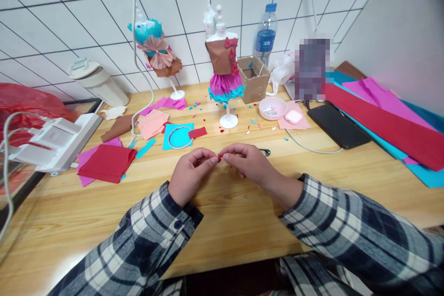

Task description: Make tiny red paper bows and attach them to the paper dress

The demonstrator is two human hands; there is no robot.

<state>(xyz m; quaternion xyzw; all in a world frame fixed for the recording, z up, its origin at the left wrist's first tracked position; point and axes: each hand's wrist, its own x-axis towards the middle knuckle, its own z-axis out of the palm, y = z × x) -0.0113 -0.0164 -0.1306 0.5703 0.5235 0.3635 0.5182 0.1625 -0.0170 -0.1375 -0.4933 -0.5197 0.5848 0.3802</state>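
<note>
Between the fingertips of my left hand and my right hand is a small piece of red paper. Both hands are closed in a pinch just above the table. Past them stands a white mini dress form in a brown paper top, a magenta skirt and a turquoise fringe, with red paper bows down one side. A blue paper square with a silver ring and a red paper strip lies near my left hand. Scissors are partly hidden behind my right hand.
A second dressed form, a small cardboard box and a water bottle stand by the tiled wall. A pink bowl and a black phone sit right. Left are folded red paper and a power strip.
</note>
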